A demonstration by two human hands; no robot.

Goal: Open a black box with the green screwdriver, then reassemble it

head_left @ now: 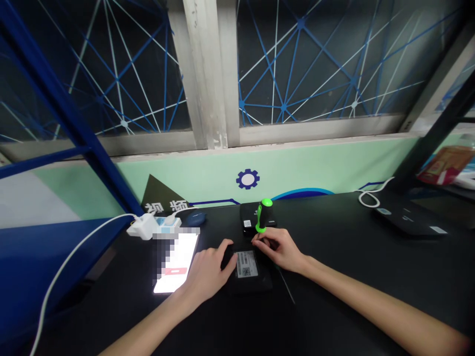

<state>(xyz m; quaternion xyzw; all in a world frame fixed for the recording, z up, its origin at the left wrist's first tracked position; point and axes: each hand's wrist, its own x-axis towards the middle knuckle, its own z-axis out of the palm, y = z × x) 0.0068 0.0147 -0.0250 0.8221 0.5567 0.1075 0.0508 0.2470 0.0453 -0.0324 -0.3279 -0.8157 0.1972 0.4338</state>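
A flat black electronic box point(261, 286) with a white printed label point(247, 263) lies on the black table. My left hand point(211, 267) grips its left side, thumb by the label and index finger near the far left corner. My right hand point(284, 249) holds a screwdriver point(264, 216) with a green and black handle. That handle sticks up beyond the fingers, while the thin shaft comes out below the hand, slanting toward me. The right fingertips are at the box's far right edge; whether they touch it is hard to tell. Just behind stands a second black box point(248, 212).
A lit phone or tablet point(181, 262), partly pixelated, lies left of my left hand. Behind it are a power strip point(166, 225) with white plugs and cable, and a dark blue mouse point(196, 218). Another black device point(408, 220) and white cable point(369, 199) lie at the right.
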